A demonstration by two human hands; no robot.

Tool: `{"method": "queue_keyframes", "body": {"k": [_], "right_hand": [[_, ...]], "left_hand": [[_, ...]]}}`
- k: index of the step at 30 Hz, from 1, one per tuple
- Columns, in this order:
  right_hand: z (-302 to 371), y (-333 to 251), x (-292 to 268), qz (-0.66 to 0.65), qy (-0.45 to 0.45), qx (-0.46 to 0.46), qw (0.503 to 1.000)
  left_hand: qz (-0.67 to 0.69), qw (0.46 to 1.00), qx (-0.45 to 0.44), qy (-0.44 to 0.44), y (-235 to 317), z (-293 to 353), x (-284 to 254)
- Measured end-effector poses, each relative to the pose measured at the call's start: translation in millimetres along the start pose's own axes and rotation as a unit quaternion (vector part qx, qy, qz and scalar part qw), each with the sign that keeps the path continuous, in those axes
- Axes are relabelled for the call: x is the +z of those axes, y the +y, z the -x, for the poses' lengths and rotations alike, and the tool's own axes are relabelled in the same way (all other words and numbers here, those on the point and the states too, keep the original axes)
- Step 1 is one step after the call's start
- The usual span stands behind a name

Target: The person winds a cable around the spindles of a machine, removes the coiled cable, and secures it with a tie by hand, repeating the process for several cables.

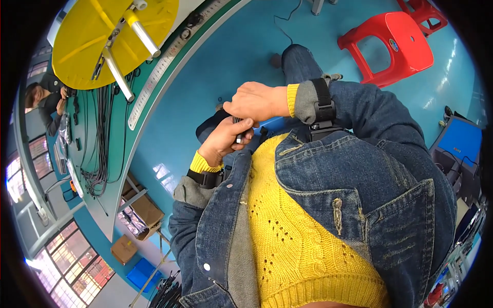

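My left hand (226, 137) is closed around a black cable (239, 134), whose pale metal plug end pokes out between the thumb and fingers. Just above it, my right hand (257, 100) is curled with its knuckles up and meets the left hand. The dark cable runs up under my right hand's fingers, which grip it; the rest of it is hidden by the hands. Both hands are held in front of my body, beyond the yellow sweater and above my legs.
Left of me stands a green-topped bench with a steel ruler (169, 59), a yellow disc (110, 38) with metal rods, and a bundle of black cables (102, 138). A co-worker (49, 100) sits across it. A red stool (393, 46) stands ahead right; cardboard boxes (146, 210) lie below the bench.
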State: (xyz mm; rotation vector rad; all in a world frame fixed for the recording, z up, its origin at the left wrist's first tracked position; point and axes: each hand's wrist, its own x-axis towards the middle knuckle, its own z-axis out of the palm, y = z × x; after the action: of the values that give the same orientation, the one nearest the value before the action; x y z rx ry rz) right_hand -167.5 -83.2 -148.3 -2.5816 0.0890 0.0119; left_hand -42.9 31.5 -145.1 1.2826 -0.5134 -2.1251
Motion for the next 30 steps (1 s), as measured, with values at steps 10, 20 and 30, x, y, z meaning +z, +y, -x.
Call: {"method": "queue_keyframes", "body": {"k": [10,20,30], "right_hand": [[-10,8,33,-0.283,0.088,0.059,0.953],[-12,-9,27,-0.107,0.045,0.053,0.992],[-28,-2,-2,0.014,0.020,-0.090,0.996]], "left_hand": [[-0.028,0.996,0.072,-0.036,-5,9,-9],[0.067,0.995,-0.036,0.059,-8,14,10],[0.034,0.985,0.055,0.157,-27,4,-7]]}}
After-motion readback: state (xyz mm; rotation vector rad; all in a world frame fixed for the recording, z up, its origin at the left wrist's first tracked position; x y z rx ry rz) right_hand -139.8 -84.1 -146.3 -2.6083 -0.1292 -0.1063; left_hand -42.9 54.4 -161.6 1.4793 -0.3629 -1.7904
